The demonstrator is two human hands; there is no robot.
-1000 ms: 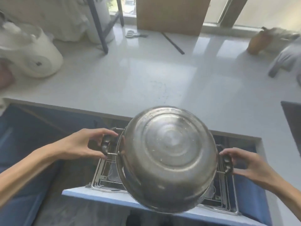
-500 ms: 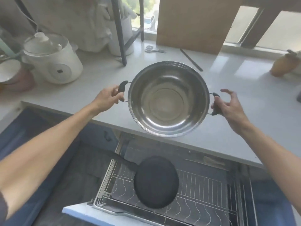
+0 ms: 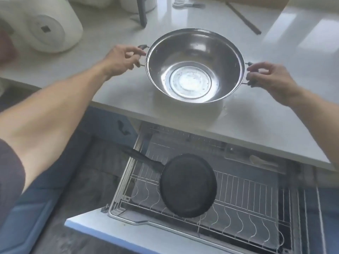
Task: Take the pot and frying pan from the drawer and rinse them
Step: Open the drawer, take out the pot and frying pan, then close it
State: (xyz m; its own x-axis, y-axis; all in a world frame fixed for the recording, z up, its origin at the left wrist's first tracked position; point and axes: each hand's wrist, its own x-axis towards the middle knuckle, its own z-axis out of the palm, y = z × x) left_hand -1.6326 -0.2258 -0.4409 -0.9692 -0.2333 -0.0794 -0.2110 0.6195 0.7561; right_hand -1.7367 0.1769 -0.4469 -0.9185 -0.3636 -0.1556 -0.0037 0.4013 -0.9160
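A steel pot (image 3: 194,65) with two small black side handles sits upright on the white counter (image 3: 113,85), mouth up, its bottom shining. My left hand (image 3: 121,59) pinches the left handle. My right hand (image 3: 267,79) holds the right handle with curled fingers. Below the counter the drawer (image 3: 238,213) is pulled out, with a wire rack inside. A black frying pan (image 3: 188,186) lies upside down on that rack, its handle pointing up and to the left.
A white rice cooker (image 3: 49,30) stands at the back left of the counter. Scissors (image 3: 183,3) and a thin dark stick (image 3: 244,17) lie at the far edge. A dark post (image 3: 142,11) rises behind the pot. A pale spoon (image 3: 260,162) rests in the drawer's back tray.
The pot went from upside down over the drawer to upright, then moved onto the counter near its front edge. Both hands stayed on its handles. The pan became visible in the drawer.
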